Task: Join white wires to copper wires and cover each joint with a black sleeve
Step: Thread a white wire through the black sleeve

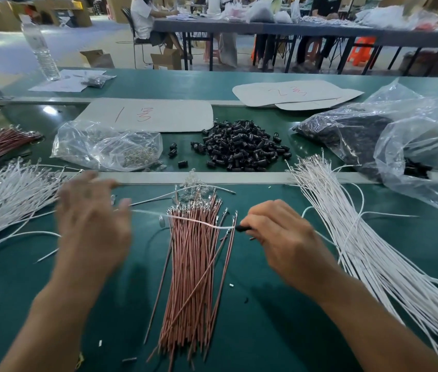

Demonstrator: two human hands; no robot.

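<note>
Sleeve step, we judge: our right hand point(279, 232) pinches a small black tubular sleeve point(243, 228) at the end of a thin white wire point(185, 220).
Wire lies across the bundle of copper-coloured wires point(193, 264) on the green table point(279, 331). Our left hand point(94, 218) is blurred, fingers spread, gripping nothing. Next likely calls for seating the sleeve over the joint.

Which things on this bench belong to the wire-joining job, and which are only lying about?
Job: copper wires; white wire bundles; pile of black sleeves; one black sleeve on a white wire, gripped by the right hand.
Lying about: water bottle; marked cardboard sheets; papers.
</note>
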